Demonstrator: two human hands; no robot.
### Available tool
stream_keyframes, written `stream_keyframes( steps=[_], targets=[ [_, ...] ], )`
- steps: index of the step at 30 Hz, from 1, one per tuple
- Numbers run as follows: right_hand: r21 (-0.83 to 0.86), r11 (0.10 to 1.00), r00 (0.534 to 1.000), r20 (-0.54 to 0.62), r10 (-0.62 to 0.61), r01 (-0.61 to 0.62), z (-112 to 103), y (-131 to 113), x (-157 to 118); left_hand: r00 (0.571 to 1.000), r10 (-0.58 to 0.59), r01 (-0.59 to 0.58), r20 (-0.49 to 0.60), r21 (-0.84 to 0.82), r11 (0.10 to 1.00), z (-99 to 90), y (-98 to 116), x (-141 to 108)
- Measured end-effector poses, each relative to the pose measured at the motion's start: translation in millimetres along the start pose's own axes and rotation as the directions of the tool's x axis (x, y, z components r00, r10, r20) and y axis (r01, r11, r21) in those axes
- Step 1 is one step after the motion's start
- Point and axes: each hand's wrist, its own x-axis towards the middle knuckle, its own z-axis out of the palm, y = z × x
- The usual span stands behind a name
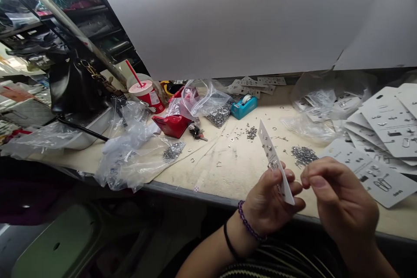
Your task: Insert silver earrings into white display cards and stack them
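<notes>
Holding one earring card [273, 155] on edge, tilted, in our left hand [267, 204], thumb on the studded face, fingers behind, near the front edge of the surface [234, 178]. Our right hand [345, 202] is curled mostly closed, fingertips bunched just beside the card's back; too small to tell if they grip a part. Beyond it we have a pile of metal bits [304, 155], more cards [389, 139] overlapping toward the right edge, tape dispenser [243, 107] nearer the far edge.

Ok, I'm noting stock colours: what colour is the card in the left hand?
The card is white, seen best in the head view.
</notes>
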Motion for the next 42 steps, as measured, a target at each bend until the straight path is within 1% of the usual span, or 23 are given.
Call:
stream_keyframes(
  steps=[2, 3, 7, 12, 14, 17, 19, 22, 26, 30, 33, 38, 42],
  targets=[
    [-0.018, 1.0, 1.0, 0.012, 0.022, -0.021, 0, -1, 1, 1.0, 0.001, -0.001, 0.0, 0.004, 1.0, 0.1, 0, 0],
    [-0.049, 0.999, 0.999, 0.037, 0.008, -0.006, 0, -1, 1, 1.0, 0.009, -0.009, 0.001, 0.013, 1.0, -0.2, 1, 0],
    [-0.149, 0.982, 0.985, 0.146, -0.091, 0.113, 1, -4, 3, 0.999, 0.045, -0.045, 0.002, 0.072, 0.996, -0.9, 2, -1],
    [-0.178, 0.964, 0.973, 0.156, -0.17, 0.197, 0, -5, 4, 0.997, 0.048, -0.055, 0.065, 0.111, 0.992, 2.2, 5, -1],
    [-0.237, 0.931, 0.956, 0.166, -0.243, 0.278, -2, -5, 5, 0.995, 0.053, -0.063, 0.085, 0.112, 0.992, 3.4, 5, -1],
    [-0.315, 0.859, 0.913, 0.196, -0.357, 0.404, -3, -6, 7, 0.995, 0.063, -0.072, 0.081, 0.123, 0.99, 4.7, 6, -1],
    [-0.329, 0.836, 0.897, 0.205, -0.391, 0.44, -2, -7, 8, 0.995, 0.064, -0.075, 0.076, 0.146, 0.987, 5.6, 6, -1],
    [-0.348, 0.824, 0.895, 0.181, -0.409, 0.447, 2, -7, 8, 0.993, 0.086, -0.099, 0.081, 0.172, 0.98, 7.3, 5, -2],
    [-0.35, 0.829, 0.898, 0.098, -0.43, 0.435, 11, -7, 7, 0.987, 0.136, -0.147, 0.088, 0.136, 0.98, 7.9, 1, -2],
    [-0.317, 0.853, 0.905, 0.043, -0.424, 0.415, 18, -5, 7, 0.986, 0.163, -0.167, 0.044, 0.114, 0.979, 7.0, -2, -2],
    [-0.3, 0.868, 0.914, 0.038, -0.404, 0.396, 18, -3, 6, 0.985, 0.174, -0.173, 0.004, 0.102, 0.98, 7.5, -4, -3],
    [-0.322, 0.87, 0.926, 0.078, -0.368, 0.373, 15, -3, 3, 0.986, 0.165, -0.162, -0.026, 0.097, 0.982, 9.3, -5, -4],
    [-0.319, 0.886, 0.942, 0.089, -0.324, 0.335, 14, -3, 1, 0.984, 0.166, -0.163, -0.061, 0.054, 0.985, 8.0, -7, -3]
  ],
)
